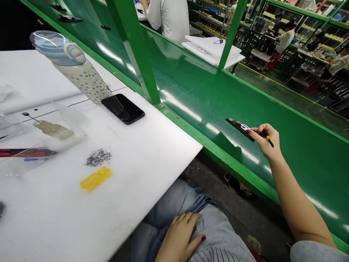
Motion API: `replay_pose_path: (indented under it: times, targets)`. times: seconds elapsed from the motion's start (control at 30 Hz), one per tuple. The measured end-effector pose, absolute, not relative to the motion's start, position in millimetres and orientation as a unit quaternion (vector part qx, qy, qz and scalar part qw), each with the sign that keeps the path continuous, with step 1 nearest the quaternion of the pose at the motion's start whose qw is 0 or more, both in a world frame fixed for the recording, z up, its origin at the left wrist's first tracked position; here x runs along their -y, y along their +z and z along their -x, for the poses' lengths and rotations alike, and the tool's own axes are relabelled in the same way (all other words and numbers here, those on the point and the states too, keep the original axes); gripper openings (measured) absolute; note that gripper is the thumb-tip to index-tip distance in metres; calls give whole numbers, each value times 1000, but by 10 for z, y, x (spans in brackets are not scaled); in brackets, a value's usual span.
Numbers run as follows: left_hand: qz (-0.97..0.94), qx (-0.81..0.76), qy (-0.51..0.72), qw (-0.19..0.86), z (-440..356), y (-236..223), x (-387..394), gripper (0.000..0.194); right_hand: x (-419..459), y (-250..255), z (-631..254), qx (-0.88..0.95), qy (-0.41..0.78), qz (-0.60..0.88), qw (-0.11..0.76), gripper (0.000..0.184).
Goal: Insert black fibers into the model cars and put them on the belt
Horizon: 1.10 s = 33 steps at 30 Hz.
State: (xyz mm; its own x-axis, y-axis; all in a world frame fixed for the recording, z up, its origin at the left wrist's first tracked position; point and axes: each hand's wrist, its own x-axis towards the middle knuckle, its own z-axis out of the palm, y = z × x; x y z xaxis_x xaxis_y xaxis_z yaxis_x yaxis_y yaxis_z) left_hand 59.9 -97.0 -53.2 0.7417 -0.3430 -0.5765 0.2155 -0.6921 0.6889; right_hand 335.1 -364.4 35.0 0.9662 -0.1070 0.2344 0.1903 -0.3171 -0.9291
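Toy car (pixel 243 127) over green conveyor (pixel 196 85), its black base (pixel 231 123) pinched by my right hand (pixel 266 148), tool (pixel 268 139) tucked alongside, likely to keep it handy; my left hand (pixel 180 234) rests, open, on my lap (pixel 216 220).

Bottle (pixel 81 72) stood at 10 o'clock | phone (pixel 123 108) lay beside its base | person (pixel 174 18) at 12 | red stool (pixel 274 62) stood at 2

The dark object (pixel 2 210) at the left is cut off by the picture's edge (only a rounded end can be seen), and the distant workers' hands are too small and blurred to be made out.
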Motion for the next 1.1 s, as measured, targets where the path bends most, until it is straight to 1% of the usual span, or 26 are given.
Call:
replay_pose_path:
  times: [0.1,0.13,0.17,0.2,0.23,0.27,0.3,0.33,0.37,0.43,0.5,0.6,0.73,0.9,1.1]
  targets:
    - [-833,31,-316,453,-613,-572,935,43,3497,444,-3128,29,-89,794,601,49]
    - [-822,23,-287,492,-644,-569,931,43,3415,483,-3012,43,-65,794,603,49]
    - [-804,9,-248,540,-690,-550,934,48,3321,524,-2881,64,-36,796,601,47]
    - [-778,-6,-203,595,-752,-512,947,58,3219,565,-2741,89,-5,793,603,45]
    - [-740,-26,-154,654,-826,-454,967,75,3114,604,-2602,121,29,787,604,42]
    - [-687,-42,-103,718,-909,-378,993,99,3012,640,-2471,152,59,781,603,39]
    - [-624,-41,-62,778,-992,-289,1022,117,2917,670,-2355,181,84,774,601,38]
    - [-563,-39,-17,825,-1070,-191,1051,123,2831,694,-2258,206,106,768,597,37]
    - [-511,-38,25,859,-1136,-93,1078,121,2756,710,-2181,227,121,763,593,36]
    - [-447,-77,76,888,-1215,76,1118,98,2641,723,-2082,256,139,755,587,34]
    - [-415,-103,109,897,-1227,173,1136,79,2567,717,-2028,271,120,748,595,30]
    - [-396,-97,144,902,-1187,175,1128,66,2507,697,-1972,271,74,727,626,27]
    - [-389,-82,148,906,-1154,105,1099,62,2457,697,-1909,285,78,699,652,21]
    - [-374,-77,156,911,-1157,139,1081,59,2411,735,-1917,346,38,704,618,22]
    - [-364,-76,160,914,-1152,146,1061,60,2406,728,-1936,353,-4,713,605,19]
